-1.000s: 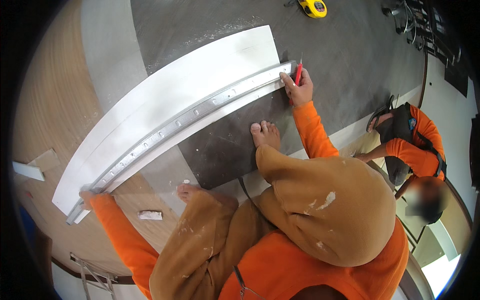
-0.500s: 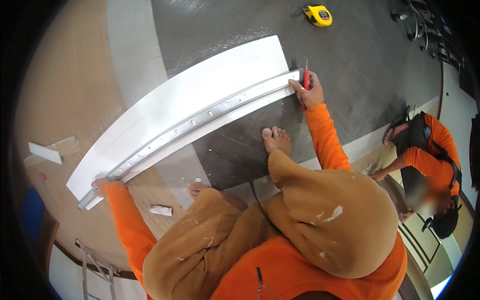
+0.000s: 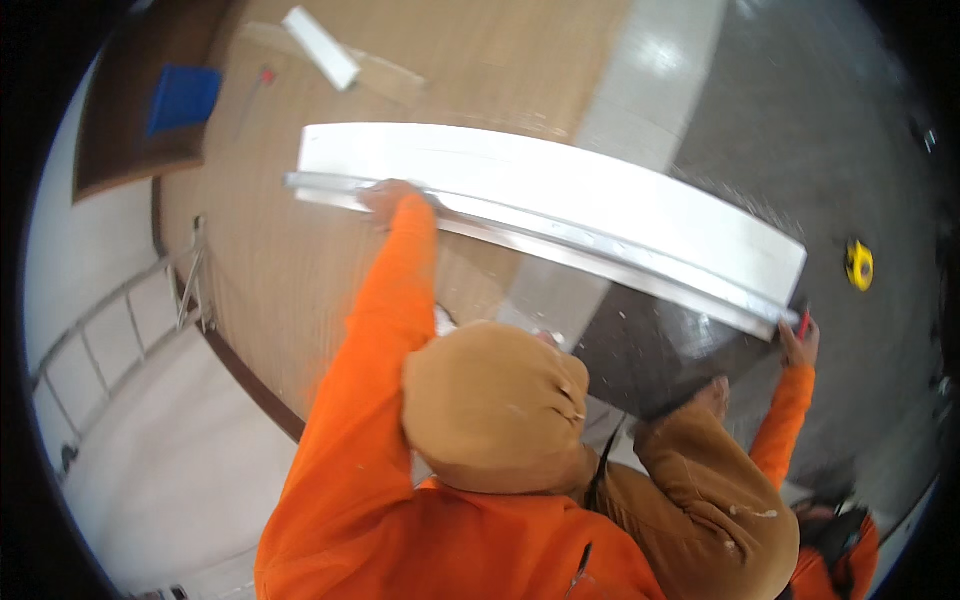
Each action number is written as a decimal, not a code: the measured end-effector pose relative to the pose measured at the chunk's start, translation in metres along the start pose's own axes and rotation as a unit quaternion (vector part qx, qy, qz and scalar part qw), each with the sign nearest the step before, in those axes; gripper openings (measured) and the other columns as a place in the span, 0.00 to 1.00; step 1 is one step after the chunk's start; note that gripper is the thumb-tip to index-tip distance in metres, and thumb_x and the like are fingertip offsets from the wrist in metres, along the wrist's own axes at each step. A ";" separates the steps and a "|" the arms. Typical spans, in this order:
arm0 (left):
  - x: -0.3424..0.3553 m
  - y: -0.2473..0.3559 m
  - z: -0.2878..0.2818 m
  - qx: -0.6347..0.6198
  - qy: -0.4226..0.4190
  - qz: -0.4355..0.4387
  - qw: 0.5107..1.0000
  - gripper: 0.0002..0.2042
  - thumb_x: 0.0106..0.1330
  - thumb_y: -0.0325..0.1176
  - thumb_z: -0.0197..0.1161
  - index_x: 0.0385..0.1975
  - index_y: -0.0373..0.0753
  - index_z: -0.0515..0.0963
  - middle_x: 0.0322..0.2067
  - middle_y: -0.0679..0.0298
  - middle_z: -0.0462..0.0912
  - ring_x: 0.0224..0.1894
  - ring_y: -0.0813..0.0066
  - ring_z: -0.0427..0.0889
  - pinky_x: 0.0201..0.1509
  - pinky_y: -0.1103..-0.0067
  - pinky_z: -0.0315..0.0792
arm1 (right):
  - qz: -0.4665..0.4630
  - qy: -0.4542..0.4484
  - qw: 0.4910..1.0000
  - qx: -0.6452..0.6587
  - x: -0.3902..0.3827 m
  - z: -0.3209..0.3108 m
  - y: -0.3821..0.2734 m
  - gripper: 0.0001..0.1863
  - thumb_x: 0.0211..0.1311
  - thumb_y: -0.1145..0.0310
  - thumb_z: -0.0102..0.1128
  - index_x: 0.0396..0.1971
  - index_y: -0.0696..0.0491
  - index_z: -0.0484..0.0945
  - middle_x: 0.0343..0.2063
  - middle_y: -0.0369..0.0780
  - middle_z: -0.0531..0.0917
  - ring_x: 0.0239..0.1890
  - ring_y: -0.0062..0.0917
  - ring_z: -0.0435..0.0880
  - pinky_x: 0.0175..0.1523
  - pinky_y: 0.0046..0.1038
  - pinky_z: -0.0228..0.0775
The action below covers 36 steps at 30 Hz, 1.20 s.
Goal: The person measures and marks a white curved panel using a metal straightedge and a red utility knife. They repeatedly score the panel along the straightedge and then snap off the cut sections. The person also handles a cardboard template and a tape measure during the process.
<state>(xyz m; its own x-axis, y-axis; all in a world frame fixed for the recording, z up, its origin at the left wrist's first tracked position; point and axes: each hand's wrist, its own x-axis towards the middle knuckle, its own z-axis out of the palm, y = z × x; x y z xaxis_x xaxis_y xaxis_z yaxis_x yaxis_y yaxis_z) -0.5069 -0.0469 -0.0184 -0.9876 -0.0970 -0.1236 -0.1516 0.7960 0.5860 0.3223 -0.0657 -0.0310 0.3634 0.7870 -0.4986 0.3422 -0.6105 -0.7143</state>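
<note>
A long white board (image 3: pixel 540 165) lies on the floor in front of me. Along its near side runs a straight silver metal channel (image 3: pixel 600 245) with holes. My left hand (image 3: pixel 393 203), blurred, is closed on the channel a little in from its left end. At the channel's right end is my right hand (image 3: pixel 800 345), closed around a red-handled utility knife (image 3: pixel 804 322). Its fingers are close to the end of the channel and the board's corner; whether they touch the channel, I cannot tell.
A yellow tape measure (image 3: pixel 859 265) lies right of the board. Beyond its left end are a white offcut (image 3: pixel 322 50) and a blue object (image 3: pixel 184 98). A metal ladder (image 3: pixel 120 300) stands at the left. Another person's orange sleeve (image 3: pixel 855 565) shows lower right.
My view has swung left, so the board now appears lower on the right. My left hand has moved inward from the channel's left end. My right hand stays at the right end with the knife.
</note>
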 end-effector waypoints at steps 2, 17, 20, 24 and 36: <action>-0.004 0.001 -0.003 0.071 0.059 0.029 0.995 0.28 0.77 0.41 0.46 0.75 0.42 0.60 0.72 0.53 0.67 0.75 0.44 0.61 0.77 0.48 0.52 | 0.049 -0.004 0.996 -0.078 0.001 0.003 -0.016 0.49 0.49 0.63 0.85 0.68 0.60 0.65 0.62 0.46 0.75 0.61 0.33 0.76 0.63 0.31 0.69; -0.013 0.000 -0.014 0.203 0.076 0.052 0.975 0.31 0.76 0.40 0.46 0.77 0.41 0.52 0.78 0.57 0.54 0.76 0.42 0.58 0.76 0.48 0.53 | 0.169 -0.018 0.925 -0.339 0.031 -0.035 -0.044 0.57 0.44 0.51 0.86 0.71 0.54 0.61 0.45 0.48 0.81 0.23 0.27 0.77 0.21 0.34 0.69; -0.007 0.004 -0.031 0.218 0.110 0.053 0.968 0.30 0.76 0.41 0.45 0.78 0.45 0.53 0.78 0.56 0.54 0.76 0.44 0.56 0.76 0.49 0.54 | 0.186 -0.039 0.917 -0.350 0.042 -0.013 -0.041 0.57 0.39 0.58 0.88 0.68 0.62 0.63 0.50 0.47 0.80 0.35 0.31 0.82 0.35 0.34 0.76; -0.017 0.011 0.009 0.167 0.028 0.053 0.984 0.32 0.75 0.38 0.49 0.78 0.45 0.52 0.78 0.55 0.52 0.77 0.38 0.53 0.76 0.44 0.52 | 0.066 0.047 0.918 -0.388 0.081 -0.121 0.044 0.59 0.44 0.53 0.86 0.74 0.51 0.58 0.43 0.47 0.82 0.19 0.25 0.74 0.18 0.34 0.64; -0.008 0.003 -0.007 0.115 0.079 0.023 0.990 0.30 0.77 0.38 0.46 0.78 0.42 0.54 0.79 0.59 0.51 0.78 0.38 0.51 0.76 0.44 0.49 | 0.038 0.009 0.878 -0.476 0.084 -0.062 -0.011 0.56 0.34 0.61 0.91 0.66 0.61 0.69 0.56 0.47 0.80 0.53 0.32 0.80 0.56 0.36 0.74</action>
<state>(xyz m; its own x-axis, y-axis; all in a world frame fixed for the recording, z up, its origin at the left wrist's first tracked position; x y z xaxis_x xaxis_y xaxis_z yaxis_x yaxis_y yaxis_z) -0.4996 -0.0479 -0.0107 -0.9901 -0.1357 0.0371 -0.1107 0.9146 0.3889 0.4029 0.0015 -0.0345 0.4273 0.7441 -0.5136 0.8831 -0.4653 0.0605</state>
